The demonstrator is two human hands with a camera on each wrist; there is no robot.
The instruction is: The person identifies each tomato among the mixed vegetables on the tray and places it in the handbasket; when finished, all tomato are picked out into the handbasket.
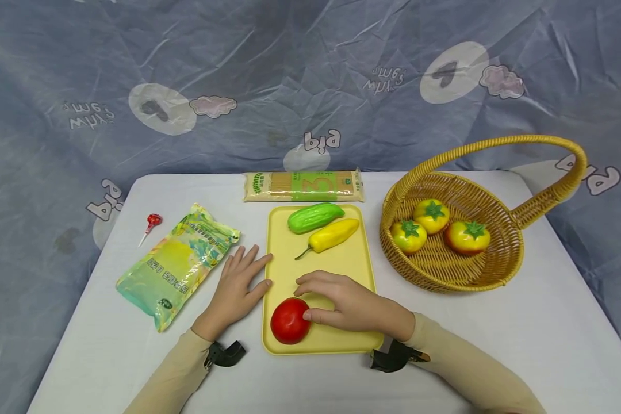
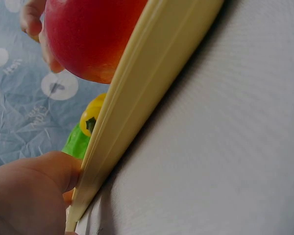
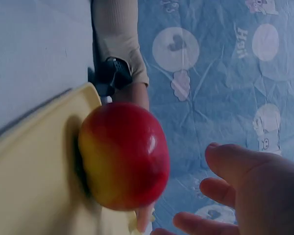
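Note:
On the yellow tray a red round fruit sits at the near left corner; the right wrist view shows the fruit with a yellow patch. My right hand hovers over the tray just right of it, fingers bent and spread around nothing; in the right wrist view a gap separates the hand from the fruit. My left hand lies with fingers spread at the tray's left edge, its thumb touching the rim. A green vegetable and a yellow pepper lie at the tray's far end.
A wicker basket with a tall handle, at the right, holds several yellow-red tomatoes. Behind the tray lies a noodle pack. At the left are a green-yellow bag and a red lollipop.

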